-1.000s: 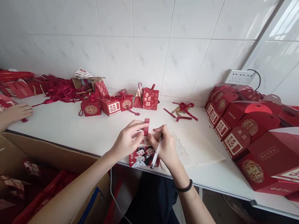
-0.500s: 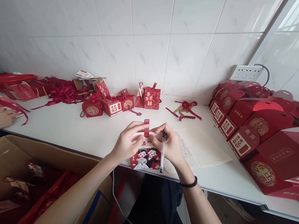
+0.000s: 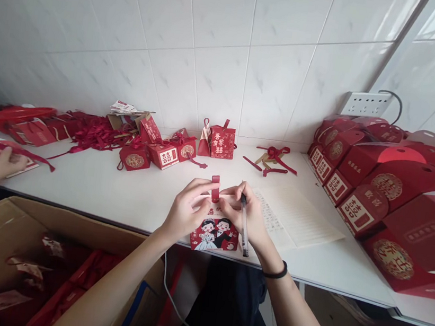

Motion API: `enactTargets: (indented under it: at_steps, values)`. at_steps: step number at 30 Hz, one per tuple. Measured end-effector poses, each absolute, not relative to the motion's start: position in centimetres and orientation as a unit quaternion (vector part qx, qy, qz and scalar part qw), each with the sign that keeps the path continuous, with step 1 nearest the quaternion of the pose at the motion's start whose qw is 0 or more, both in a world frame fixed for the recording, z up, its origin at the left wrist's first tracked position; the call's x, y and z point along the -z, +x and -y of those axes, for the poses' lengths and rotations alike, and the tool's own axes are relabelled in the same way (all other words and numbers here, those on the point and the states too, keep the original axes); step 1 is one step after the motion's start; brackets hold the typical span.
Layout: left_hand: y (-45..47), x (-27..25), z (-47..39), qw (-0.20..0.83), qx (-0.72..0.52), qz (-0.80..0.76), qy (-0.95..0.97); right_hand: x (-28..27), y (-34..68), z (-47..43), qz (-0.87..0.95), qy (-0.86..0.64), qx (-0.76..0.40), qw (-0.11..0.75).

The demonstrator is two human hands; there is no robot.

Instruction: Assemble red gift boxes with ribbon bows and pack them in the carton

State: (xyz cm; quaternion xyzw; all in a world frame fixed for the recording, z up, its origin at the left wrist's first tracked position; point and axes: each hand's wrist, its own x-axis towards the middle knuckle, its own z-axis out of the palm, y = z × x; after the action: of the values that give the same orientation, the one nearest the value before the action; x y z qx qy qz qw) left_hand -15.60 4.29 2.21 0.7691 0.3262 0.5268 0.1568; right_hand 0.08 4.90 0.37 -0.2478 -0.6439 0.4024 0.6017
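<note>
Pinching 1 box [image 3: 214, 235]: L hand [image 3: 185, 211] + R hand [image 3: 249, 214] (w/ 1 pen [image 3: 245, 226]).

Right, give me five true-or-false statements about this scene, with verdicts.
1. The wearer's right hand holds a pen. True.
2. The wearer's left hand is inside the cardboard carton. False: it is on the cartoon-couple box.
3. A black band circles the right wrist. True.
4. The socket strip lies on the floor. False: it shows above the stacked red boxes.
5. Lined paper lies on the table. True.
</note>
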Motion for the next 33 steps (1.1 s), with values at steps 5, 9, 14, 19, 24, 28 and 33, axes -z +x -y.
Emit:
enactTargets:
  at_steps: [5,9,14,19,24,28,33]
  values:
    - [-15.5,-2.2,-4.3,0.156,-0.525,-0.331,0.768,-0.6,-0.1,-5.0,0.633,-0.249,-0.408,0.608]
    - [-15.5,-2.1,-4.5,0.196,-0.527,-0.335,0.756,-0.7,-0.2,-5.0,0.628,-0.250,-0.414,0.610]
    - [-15.9,-2.2,-4.3,0.244,-0.521,-0.321,0.752,-0.6,-0.1,-4.9,0.637,-0.245,-0.404,0.610]
    - [-15.8,-2.1,-4.4,0.256,-0.527,-0.321,0.745,0.0,-0.1,-5.0,0.641,-0.256,-0.383,0.615]
    - [-15.8,-1.8,-5.0,0.258,-0.527,-0.320,0.744,-0.3,-0.3,-5.1,0.629,-0.252,-0.412,0.609]
    - [-16.0,-1.3,-4.4,0.287,-0.517,-0.319,0.741,-0.2,0.5,-4.5,0.626,-0.295,-0.407,0.597]
    - [-17.0,0.3,-3.4,0.360,-0.507,-0.370,0.691,-0.1,1.0,-4.5,0.635,-0.367,-0.352,0.582]
